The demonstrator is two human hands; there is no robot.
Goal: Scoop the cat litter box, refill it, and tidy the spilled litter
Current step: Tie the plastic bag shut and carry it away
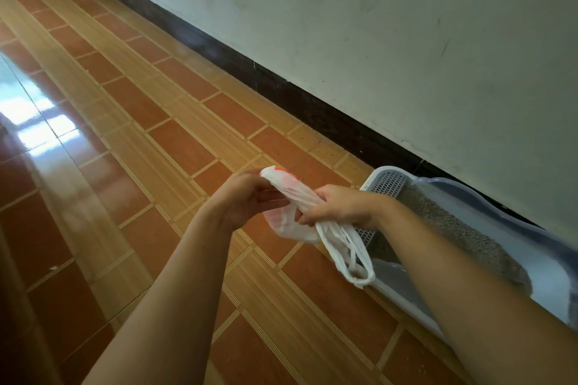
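- Left hand [247, 198] and right hand [342, 206] are held out over the tiled floor [175, 141], each with its fingers curled around a crumpled white plastic bag [300, 230] with red print.
- The bag's handles [353, 262] hang below the right hand.
- Under the right forearm, the blue litter box [397, 275] sits on the floor along the wall, holding grey litter [459, 228].
- Beyond it, a few spilled grains [333, 151] lie near the dark skirting [281, 94].

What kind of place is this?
Likely a home, along a room's or hallway's edge: glossy tiled floor, plain painted wall with dark skirting, and a cat litter box beside that wall.
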